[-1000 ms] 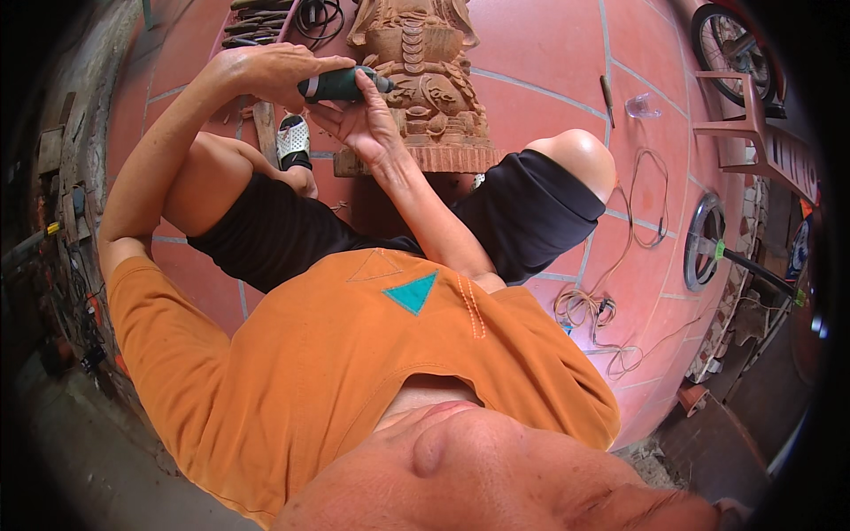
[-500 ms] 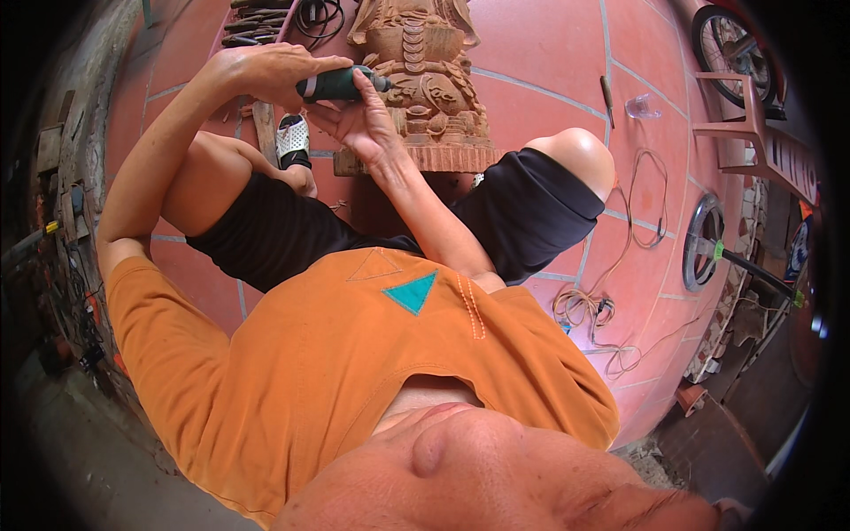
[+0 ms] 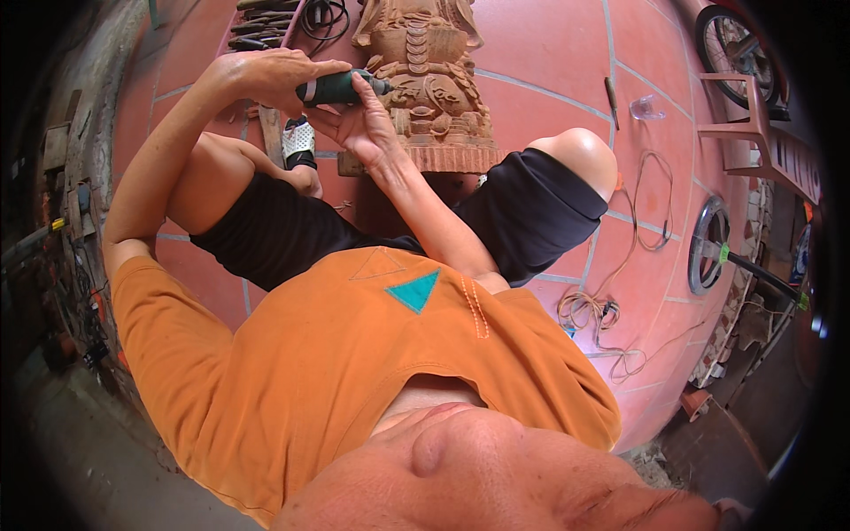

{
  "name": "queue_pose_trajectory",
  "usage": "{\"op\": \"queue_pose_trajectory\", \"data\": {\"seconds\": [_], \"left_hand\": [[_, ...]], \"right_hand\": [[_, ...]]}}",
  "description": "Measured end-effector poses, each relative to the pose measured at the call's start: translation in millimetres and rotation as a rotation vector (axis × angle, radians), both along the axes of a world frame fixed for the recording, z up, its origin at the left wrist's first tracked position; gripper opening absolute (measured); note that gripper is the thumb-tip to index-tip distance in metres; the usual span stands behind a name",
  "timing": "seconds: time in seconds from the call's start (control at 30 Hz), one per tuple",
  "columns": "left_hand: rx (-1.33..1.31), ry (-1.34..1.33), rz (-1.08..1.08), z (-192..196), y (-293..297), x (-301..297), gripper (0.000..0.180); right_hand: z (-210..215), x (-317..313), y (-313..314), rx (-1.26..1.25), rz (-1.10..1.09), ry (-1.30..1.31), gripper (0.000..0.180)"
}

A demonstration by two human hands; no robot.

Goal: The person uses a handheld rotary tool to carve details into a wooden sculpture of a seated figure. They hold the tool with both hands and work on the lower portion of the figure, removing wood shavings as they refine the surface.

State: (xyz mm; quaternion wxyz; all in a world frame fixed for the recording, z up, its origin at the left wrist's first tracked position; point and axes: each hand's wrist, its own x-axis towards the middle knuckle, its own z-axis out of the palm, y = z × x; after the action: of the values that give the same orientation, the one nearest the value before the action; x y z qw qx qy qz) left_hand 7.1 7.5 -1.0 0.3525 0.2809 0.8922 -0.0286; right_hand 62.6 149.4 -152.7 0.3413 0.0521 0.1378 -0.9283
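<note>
Head view: orange shirt (image 3: 354, 372) filling foreground, knees spreading around work. Right hand (image 3: 367, 128) bracing under tool, fingers loosely together, touching it. Left hand (image 3: 274, 75) clamping green rotary tool (image 3: 336, 88), tip pressing against wooden carved statue (image 3: 425, 80) standing on red tiled floor (image 3: 549, 80). Carving looking richly detailed; judging finishing underway, remaining work unclear.

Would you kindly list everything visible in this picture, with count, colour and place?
Wooden carving: one, light brown, upright on the floor between the knees.
Rotary tool: one, dark green, against the carving's left side.
Hand tools: a dark pile, top left.
Thin cords: pale tangle, floor at right.
Wheel: one, dark, top right.
Tiled floor: reddish.
Shirt: orange; shorts: black.
Left hand: grips the tool.
Right hand: steadies the tool by the carving.
</note>
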Motion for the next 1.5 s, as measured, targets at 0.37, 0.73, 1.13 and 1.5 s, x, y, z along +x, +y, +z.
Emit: {"op": "queue_pose_trajectory", "data": {"seconds": [0.37,0.73,1.13,1.5], "left_hand": [[-0.038,-0.055,0.029,18.9,8.3,1.4,0.096],[-0.048,-0.011,-0.025,25.6,11.7,3.7,0.095],[-0.066,-0.003,-0.045,25.8,10.7,4.0,0.096],[-0.062,-0.023,-0.009,27.0,11.0,3.8,0.096]], "right_hand": [[-1.7,0.2,-0.2,-0.047,0.058,-0.005,0.063],[-9.9,-3.5,-0.5,-0.097,0.059,-0.137,0.058],[-4.9,-0.6,1.2,-0.135,0.073,-0.128,0.057],[-6.4,-1.4,-1.0,-0.140,0.064,-0.123,0.058]]}}
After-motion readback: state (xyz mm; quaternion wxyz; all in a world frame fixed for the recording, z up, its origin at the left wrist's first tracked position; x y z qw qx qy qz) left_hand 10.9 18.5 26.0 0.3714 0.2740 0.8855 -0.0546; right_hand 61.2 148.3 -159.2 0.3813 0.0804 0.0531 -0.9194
